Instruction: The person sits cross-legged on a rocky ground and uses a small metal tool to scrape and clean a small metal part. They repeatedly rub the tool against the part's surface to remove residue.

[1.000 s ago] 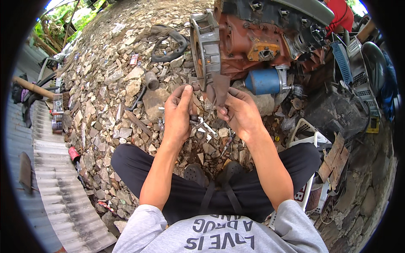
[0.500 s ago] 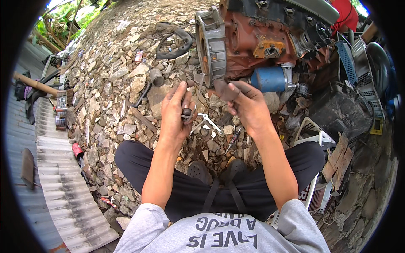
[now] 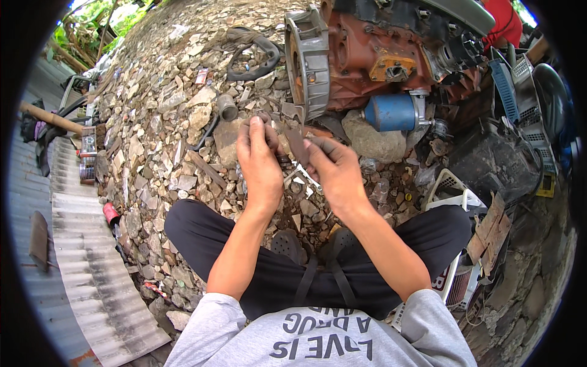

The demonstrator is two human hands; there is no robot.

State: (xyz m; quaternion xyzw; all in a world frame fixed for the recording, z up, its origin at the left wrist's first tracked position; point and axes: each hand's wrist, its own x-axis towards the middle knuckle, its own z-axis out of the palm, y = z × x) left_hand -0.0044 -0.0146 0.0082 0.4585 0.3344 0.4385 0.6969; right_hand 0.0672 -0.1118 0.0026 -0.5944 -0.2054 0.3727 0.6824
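My left hand (image 3: 260, 160) is closed around a small dark metal part (image 3: 285, 161), mostly hidden by the fingers, so its kind does not show. Pinched in my right hand (image 3: 337, 174) is a thin, flat brown piece (image 3: 295, 142) that looks like sandpaper. The brown piece comes up close beside the metal part; whether they touch is not clear. On the stones below the hands lies a silver wrench (image 3: 313, 181), partly covered by my right hand.
A reddish-brown engine block (image 3: 361, 55) with a grey bell housing (image 3: 309, 67) and a blue filter (image 3: 389, 113) stands ahead to the right. Rubble covers the ground. A black hose (image 3: 269, 58) lies beyond, corrugated sheets (image 3: 92, 257) at left, a black container (image 3: 495, 159) at right.
My right hand has moved left and down, bringing the brown piece close to my left hand. My left hand has turned, hiding more of the metal part.
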